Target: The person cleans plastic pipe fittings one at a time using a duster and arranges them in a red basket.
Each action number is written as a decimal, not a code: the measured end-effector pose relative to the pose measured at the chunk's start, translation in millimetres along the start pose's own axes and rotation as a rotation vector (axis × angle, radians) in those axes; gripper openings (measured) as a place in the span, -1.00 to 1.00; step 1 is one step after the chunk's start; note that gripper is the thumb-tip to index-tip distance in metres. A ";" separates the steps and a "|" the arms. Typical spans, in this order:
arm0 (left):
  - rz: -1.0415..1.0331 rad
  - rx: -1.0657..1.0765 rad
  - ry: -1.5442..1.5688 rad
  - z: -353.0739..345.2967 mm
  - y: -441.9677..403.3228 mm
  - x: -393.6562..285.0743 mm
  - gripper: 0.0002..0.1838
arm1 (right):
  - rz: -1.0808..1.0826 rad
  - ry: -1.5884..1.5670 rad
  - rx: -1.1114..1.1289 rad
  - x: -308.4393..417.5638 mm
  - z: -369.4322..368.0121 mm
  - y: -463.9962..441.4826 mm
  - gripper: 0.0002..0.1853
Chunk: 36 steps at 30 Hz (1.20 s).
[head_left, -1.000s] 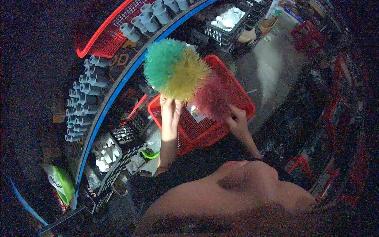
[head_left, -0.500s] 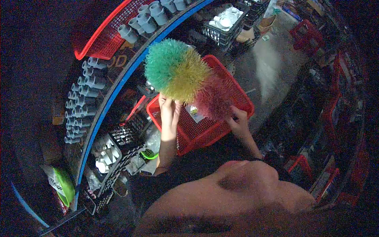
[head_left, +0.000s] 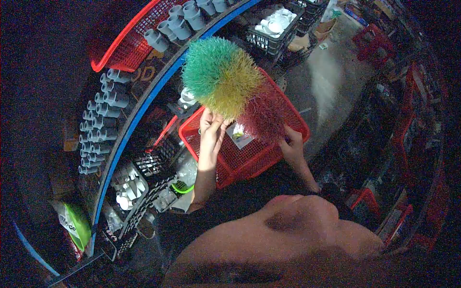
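Observation:
A fluffy duster head (head_left: 225, 79), banded green, yellow and dark red, is held up in front of me over a red plastic basket (head_left: 297, 117). My left hand (head_left: 212, 128) pinches at its lower edge beneath the yellow band. At the dark red end, my right hand (head_left: 291, 143) has its fingers closed on the fibres. A small label card (head_left: 238, 136) with a picture shows just below the duster, inside the basket's outline; whether it hangs from the duster or lies in the basket I cannot tell.
Grey pipe fittings (head_left: 103, 120) stand in rows on the blue-edged shelf (head_left: 137, 113), beside a red crate (head_left: 122, 50) of more fittings. Black crates (head_left: 261, 43) with white parts stand beyond. Another black crate (head_left: 129, 187) holds white fittings at left. A green packet (head_left: 77, 225) lies lower left.
The duster and my left hand have shifted slightly right, with the green end a little higher. Both hands keep their hold. The basket stays in place.

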<state>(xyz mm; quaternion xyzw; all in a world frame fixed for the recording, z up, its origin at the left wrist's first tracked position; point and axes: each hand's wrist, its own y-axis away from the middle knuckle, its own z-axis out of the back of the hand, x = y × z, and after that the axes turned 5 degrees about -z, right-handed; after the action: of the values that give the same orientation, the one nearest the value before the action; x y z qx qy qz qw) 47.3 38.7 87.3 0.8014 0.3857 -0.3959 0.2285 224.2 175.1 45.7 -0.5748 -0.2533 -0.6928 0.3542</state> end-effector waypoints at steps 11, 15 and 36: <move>-0.063 0.004 0.205 46.5 -11.3 24.3 -0.63 | 0.079 0.081 -0.022 15.9 -4.3 -0.2 -0.71; 0.038 -0.341 0.033 6.6 1.9 6.7 -0.68 | 0.054 0.090 0.059 2.3 -5.9 2.5 -0.72; -0.222 -0.158 0.002 24.9 -10.4 9.9 -0.67 | 0.020 0.054 0.044 8.4 -10.4 4.5 -0.65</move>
<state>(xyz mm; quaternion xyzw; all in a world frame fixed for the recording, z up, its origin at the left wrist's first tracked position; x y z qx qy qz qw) 31.5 32.6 64.2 0.7338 0.5022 -0.3864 0.2452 220.6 162.8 51.5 -0.5507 -0.2530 -0.6987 0.3802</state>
